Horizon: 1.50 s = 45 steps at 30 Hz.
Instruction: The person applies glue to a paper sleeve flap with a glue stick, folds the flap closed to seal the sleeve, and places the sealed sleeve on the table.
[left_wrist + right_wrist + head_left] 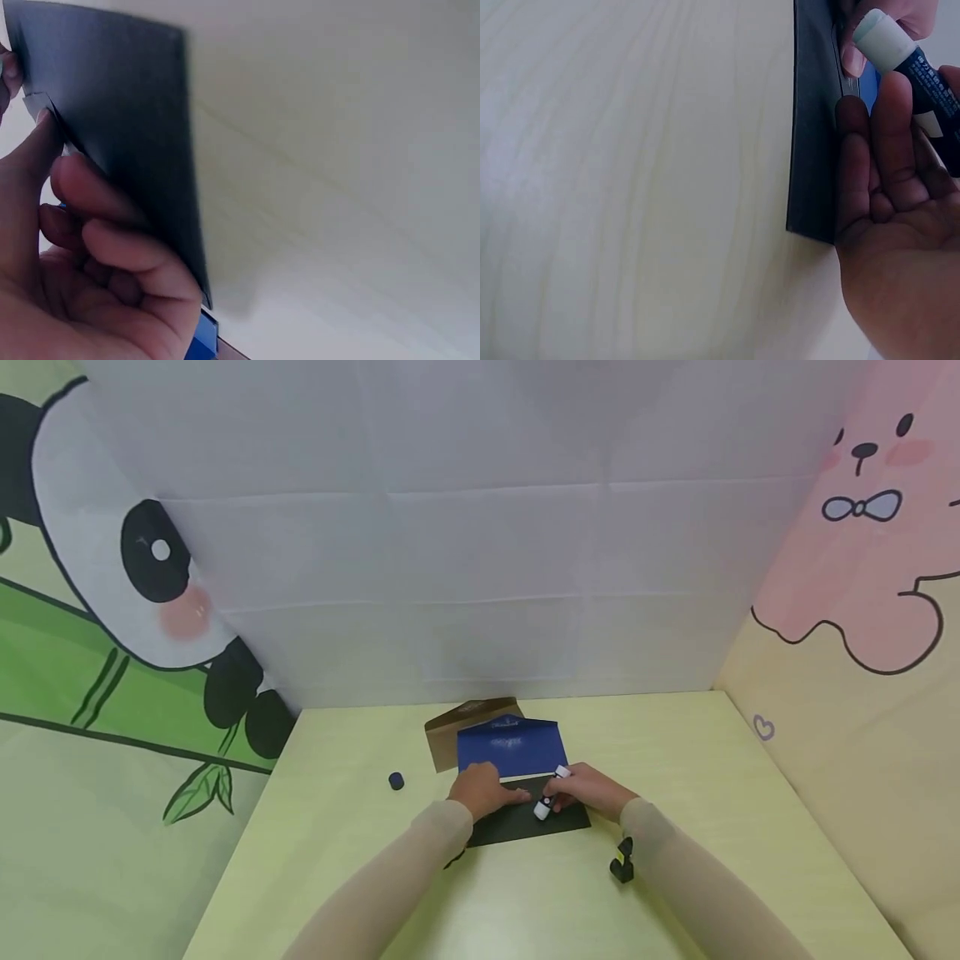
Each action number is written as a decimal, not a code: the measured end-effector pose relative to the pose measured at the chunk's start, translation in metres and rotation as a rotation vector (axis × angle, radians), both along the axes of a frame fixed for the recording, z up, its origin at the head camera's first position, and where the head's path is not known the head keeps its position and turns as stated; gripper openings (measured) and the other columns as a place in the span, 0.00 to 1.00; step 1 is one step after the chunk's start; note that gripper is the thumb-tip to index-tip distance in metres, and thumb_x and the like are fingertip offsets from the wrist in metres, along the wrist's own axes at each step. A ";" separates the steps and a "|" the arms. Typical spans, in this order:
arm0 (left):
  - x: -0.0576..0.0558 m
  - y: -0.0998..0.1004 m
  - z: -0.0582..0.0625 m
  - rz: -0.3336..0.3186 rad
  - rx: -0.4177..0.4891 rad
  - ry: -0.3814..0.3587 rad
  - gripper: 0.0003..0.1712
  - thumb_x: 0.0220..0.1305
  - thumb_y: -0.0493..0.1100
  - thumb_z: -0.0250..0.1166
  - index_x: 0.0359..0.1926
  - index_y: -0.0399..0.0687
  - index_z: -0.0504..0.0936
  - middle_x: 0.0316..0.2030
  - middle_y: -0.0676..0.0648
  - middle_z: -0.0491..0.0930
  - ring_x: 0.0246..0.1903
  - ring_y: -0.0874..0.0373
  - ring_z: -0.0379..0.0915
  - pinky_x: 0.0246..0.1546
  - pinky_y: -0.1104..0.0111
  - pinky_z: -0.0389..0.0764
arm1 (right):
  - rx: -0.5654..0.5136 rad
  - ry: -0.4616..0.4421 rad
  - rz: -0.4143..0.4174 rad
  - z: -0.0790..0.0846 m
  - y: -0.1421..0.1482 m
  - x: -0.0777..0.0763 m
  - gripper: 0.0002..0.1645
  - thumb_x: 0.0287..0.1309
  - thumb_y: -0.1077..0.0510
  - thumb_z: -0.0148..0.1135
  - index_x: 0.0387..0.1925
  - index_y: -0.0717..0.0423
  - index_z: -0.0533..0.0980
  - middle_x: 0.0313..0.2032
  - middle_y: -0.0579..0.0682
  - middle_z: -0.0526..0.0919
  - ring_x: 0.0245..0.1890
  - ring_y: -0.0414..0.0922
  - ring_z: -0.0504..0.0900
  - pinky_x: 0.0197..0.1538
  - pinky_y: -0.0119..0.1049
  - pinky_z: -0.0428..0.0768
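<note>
A black envelope [528,828] lies on the table in front of the person. My left hand [483,789] holds it at its left part, the thumb stretched along the flap. In the left wrist view, curled fingers [135,251] lie at the edge of the envelope while the thumb presses the flap. My right hand [588,789] grips a glue stick [934,97] with a white end and a dark printed label. That glue stick slants over the black envelope, its white end low and to the left in the head view.
Behind the black envelope lie a blue envelope [510,752] and a brown envelope [442,745], overlapping. A small dark blue cap [396,781] is on the table [337,827] to the left. Cloth walls with printed animals surround the table; a white one [495,643] stands at its back.
</note>
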<state>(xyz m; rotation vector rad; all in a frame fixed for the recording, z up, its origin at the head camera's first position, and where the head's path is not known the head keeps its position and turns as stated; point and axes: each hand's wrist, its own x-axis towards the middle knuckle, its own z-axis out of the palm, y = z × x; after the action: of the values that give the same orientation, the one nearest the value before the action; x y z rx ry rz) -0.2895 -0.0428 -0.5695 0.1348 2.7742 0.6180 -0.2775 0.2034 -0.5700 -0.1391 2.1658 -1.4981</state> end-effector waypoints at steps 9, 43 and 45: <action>-0.004 -0.014 0.008 -0.041 0.098 -0.057 0.32 0.70 0.61 0.87 0.20 0.45 0.87 0.12 0.52 0.75 0.16 0.58 0.76 0.24 0.68 0.71 | 0.012 -0.010 0.008 0.003 0.000 0.001 0.16 0.77 0.53 0.69 0.49 0.63 0.89 0.41 0.49 0.93 0.40 0.42 0.89 0.59 0.37 0.89; 0.006 0.009 0.014 0.001 -0.078 -0.022 0.45 0.63 0.79 0.83 0.45 0.38 0.96 0.29 0.47 0.86 0.31 0.54 0.79 0.33 0.64 0.77 | 0.012 -0.020 0.008 -0.001 0.001 -0.002 0.14 0.77 0.53 0.69 0.46 0.61 0.90 0.39 0.49 0.94 0.39 0.42 0.89 0.57 0.36 0.88; 0.006 0.007 0.014 -0.002 -0.065 -0.025 0.43 0.64 0.78 0.83 0.42 0.39 0.95 0.27 0.47 0.84 0.30 0.55 0.78 0.32 0.64 0.76 | 0.012 -0.018 0.009 -0.001 0.001 -0.003 0.15 0.77 0.53 0.69 0.46 0.62 0.90 0.39 0.49 0.94 0.40 0.42 0.89 0.57 0.36 0.89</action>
<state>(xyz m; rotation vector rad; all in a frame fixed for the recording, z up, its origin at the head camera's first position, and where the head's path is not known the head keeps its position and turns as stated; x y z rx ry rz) -0.2837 -0.0359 -0.5556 0.1149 2.7662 0.5249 -0.2801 0.2041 -0.5715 -0.1308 2.1572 -1.4752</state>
